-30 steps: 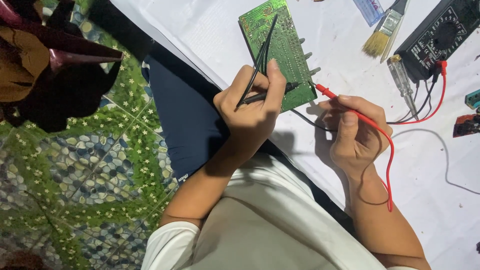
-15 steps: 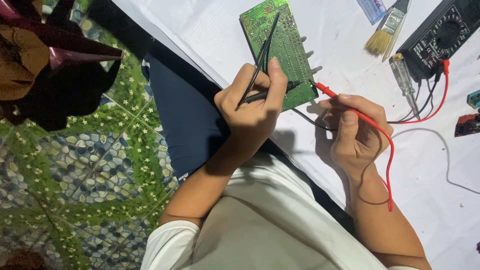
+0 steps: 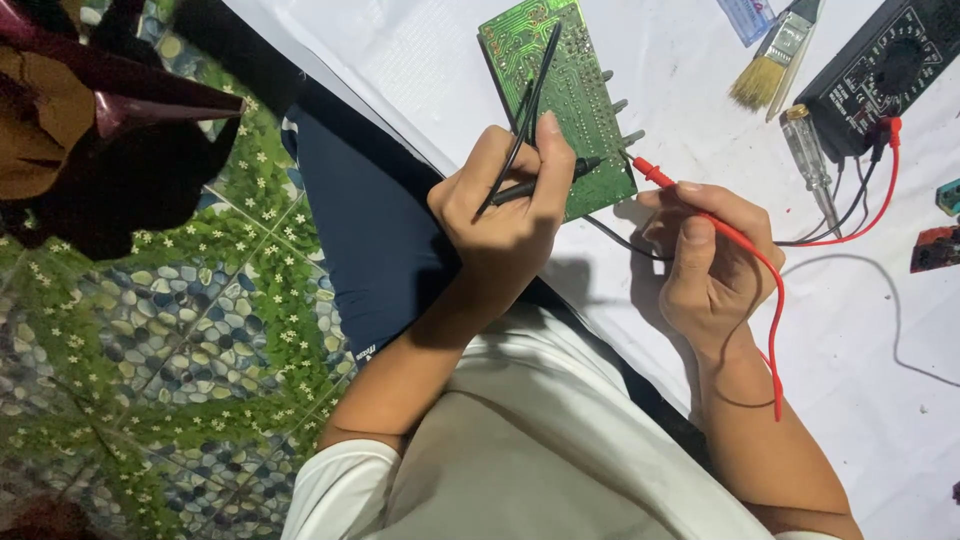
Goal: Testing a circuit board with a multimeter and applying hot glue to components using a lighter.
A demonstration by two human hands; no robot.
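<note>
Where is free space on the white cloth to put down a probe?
Bare white cloth lies left of the green circuit board, and more below the black meter, right of the right hand. Between board and meter it is crowded: brush, screwdriver, leads.

— Surface? White cloth [image 3: 400,60] spread over green patterned floor tiles [image 3: 150,330].
— On it? Green circuit board [image 3: 560,90] just past the fingertips; brush [image 3: 770,65], clear-handled screwdriver [image 3: 808,160], black multimeter [image 3: 885,70] well beyond the right-hand fingers.
</note>
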